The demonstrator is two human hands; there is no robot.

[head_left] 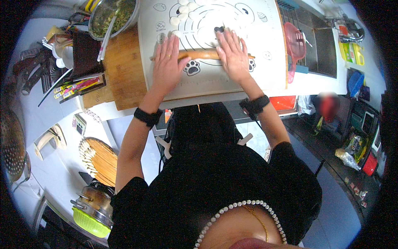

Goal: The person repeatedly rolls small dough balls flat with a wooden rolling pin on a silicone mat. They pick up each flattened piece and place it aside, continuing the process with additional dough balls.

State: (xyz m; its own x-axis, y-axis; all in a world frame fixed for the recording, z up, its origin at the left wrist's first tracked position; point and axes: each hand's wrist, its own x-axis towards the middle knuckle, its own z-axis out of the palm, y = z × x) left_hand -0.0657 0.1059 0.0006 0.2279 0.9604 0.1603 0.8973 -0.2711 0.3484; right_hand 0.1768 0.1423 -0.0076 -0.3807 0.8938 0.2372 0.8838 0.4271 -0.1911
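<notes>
A wooden rolling pin lies crosswise on a white printed pastry mat. My left hand rests flat over the pin's left part, palm down, with straight fingers pointing away from me. On its right part lies my right hand, palm down, fingers slightly spread. Neither hand is wrapped round the pin. Several small pale dough pieces sit beyond my left hand; another is at its fingertips. Glare washes out the mat's middle, so I cannot tell whether dough lies there or beneath the pin.
A metal bowl of chopped green filling with chopsticks stands at the upper left, beside a wooden board. A pink strainer lies right of the mat, near the sink. Dumplings line a round tray at lower left.
</notes>
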